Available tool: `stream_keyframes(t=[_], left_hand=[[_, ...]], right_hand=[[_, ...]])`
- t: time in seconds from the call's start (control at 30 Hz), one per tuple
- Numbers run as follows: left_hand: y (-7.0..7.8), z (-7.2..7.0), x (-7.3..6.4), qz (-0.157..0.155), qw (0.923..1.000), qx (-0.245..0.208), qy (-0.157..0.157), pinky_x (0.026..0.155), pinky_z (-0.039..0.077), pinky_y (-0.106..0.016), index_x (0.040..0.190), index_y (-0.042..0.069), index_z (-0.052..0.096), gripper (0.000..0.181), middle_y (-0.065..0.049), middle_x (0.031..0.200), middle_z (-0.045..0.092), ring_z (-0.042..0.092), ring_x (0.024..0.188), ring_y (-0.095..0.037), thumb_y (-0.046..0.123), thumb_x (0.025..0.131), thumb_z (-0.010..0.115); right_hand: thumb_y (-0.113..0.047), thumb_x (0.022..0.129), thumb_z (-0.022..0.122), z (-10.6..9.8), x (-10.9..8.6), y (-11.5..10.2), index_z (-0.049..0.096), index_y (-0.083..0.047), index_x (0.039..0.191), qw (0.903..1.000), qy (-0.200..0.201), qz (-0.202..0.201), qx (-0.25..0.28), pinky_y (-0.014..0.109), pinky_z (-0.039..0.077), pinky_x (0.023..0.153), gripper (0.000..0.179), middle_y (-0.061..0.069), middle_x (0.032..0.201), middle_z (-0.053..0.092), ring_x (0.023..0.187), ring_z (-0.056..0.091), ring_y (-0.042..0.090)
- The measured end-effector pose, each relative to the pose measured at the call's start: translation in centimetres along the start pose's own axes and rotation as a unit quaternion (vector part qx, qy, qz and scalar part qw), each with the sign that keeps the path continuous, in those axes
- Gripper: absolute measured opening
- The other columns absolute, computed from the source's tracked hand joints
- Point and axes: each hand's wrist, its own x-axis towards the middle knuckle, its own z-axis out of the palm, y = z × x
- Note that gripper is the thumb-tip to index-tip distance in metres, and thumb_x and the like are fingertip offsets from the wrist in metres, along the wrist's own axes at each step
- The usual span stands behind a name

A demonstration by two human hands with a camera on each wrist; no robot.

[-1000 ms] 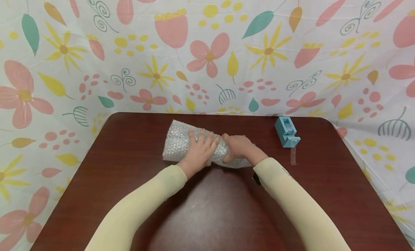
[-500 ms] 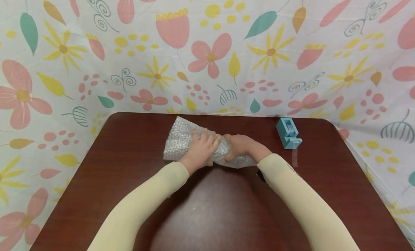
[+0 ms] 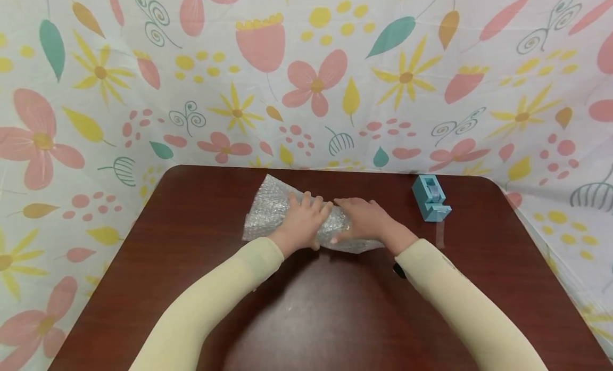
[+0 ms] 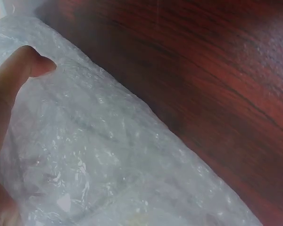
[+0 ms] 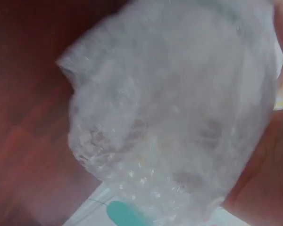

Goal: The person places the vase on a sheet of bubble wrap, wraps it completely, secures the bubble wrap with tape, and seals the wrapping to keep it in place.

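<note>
A roll of clear bubble wrap (image 3: pixel 268 206) lies slantwise on the far part of the table, its left end wider and flared. Across its middle, my left hand (image 3: pixel 301 219) holds it with fingers spread over the top; the bent thumb (image 4: pixel 40 66) presses on the wrap in the left wrist view. Further right, my right hand (image 3: pixel 369 219) spans the roll, fingers toward the far side and thumb on the near side. Loose folds of wrap (image 5: pixel 170 103) fill the blurred right wrist view, with that hand at the right edge. Whatever is inside the wrap is hidden.
On the back right of the brown table (image 3: pixel 479 286) stands a light blue tape dispenser (image 3: pixel 431 198). A strip of clear tape (image 3: pixel 440 235) hangs from its front onto the table. Behind the table hangs a floral-patterned cloth (image 3: pixel 316 67).
My right wrist has moved to the right and the right hand's fingers have straightened somewhat over the roll. My left hand stays on the roll. The view has shifted slightly.
</note>
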Motion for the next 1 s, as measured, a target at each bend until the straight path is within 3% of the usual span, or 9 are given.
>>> stream_keyframes(t=[0.1, 0.3, 0.53, 1.0], left_hand=[[0.1, -0.2, 0.0, -0.002, 0.9999, -0.004, -0.011, 0.106, 0.045, -0.067, 0.158, 0.019, 0.038, 0.112, -0.01, 0.152, 0.051, 0.048, 0.141, -0.039, 0.072, 0.069, 0.081], [0.5, -0.4, -0.4, 0.002, 0.9993, -0.018, -0.032, 0.107, 0.044, -0.067, 0.159, 0.019, 0.037, 0.113, -0.009, 0.154, 0.05, 0.047, 0.143, -0.039, 0.073, 0.069, 0.081], [1.1, -0.5, -0.6, 0.008, 0.9989, -0.031, -0.035, 0.106, 0.045, -0.066, 0.158, 0.02, 0.038, 0.112, -0.007, 0.151, 0.052, 0.049, 0.14, -0.038, 0.073, 0.069, 0.081], [0.2, -1.4, 0.1, 0.004, 0.9967, -0.065, -0.047, 0.103, 0.047, -0.062, 0.152, 0.02, 0.045, 0.107, -0.006, 0.142, 0.059, 0.056, 0.13, -0.035, 0.068, 0.066, 0.085]], right_hand=[[-0.065, 0.074, 0.081, 1.2, -1.6, -0.6, 0.037, -0.005, 0.158, 0.9971, 0.059, 0.005, -0.047, 0.073, 0.035, 0.113, 0.112, 0.019, 0.159, 0.046, 0.147, 0.044, 0.04], [-0.068, 0.067, 0.085, 3.5, -3.2, -2.0, 0.039, -0.003, 0.156, 0.9862, 0.112, 0.026, -0.119, 0.068, 0.039, 0.111, 0.119, 0.021, 0.156, 0.049, 0.142, 0.049, 0.042], [-0.063, 0.063, 0.09, 5.4, -4.0, -2.7, 0.048, -0.004, 0.148, 0.9652, 0.18, 0.049, -0.183, 0.058, 0.052, 0.094, 0.112, 0.017, 0.139, 0.063, 0.122, 0.059, 0.039], [-0.054, 0.066, 0.092, 5.4, -3.1, -3.0, 0.051, -0.003, 0.143, 0.9606, 0.197, 0.062, -0.186, 0.052, 0.057, 0.08, 0.101, 0.016, 0.127, 0.068, 0.108, 0.063, 0.038]])
